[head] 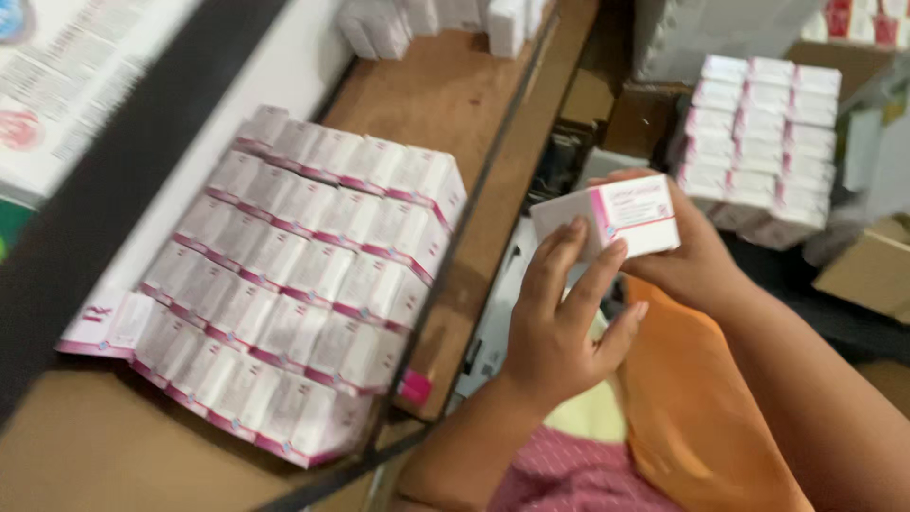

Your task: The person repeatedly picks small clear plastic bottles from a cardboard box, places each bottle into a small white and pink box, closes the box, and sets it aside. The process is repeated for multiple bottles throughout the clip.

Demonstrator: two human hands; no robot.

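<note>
Brown tabletop carries blurred rows of boxes; beside it, left hand and right hand clasp one white-and-pink carton, right palm mostly hidden behind it.

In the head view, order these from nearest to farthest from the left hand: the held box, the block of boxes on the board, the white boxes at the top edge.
1. Held box, touching the left hand.
2. Block of boxes, to its left on the board.
3. White boxes, far up at the top edge.
</note>
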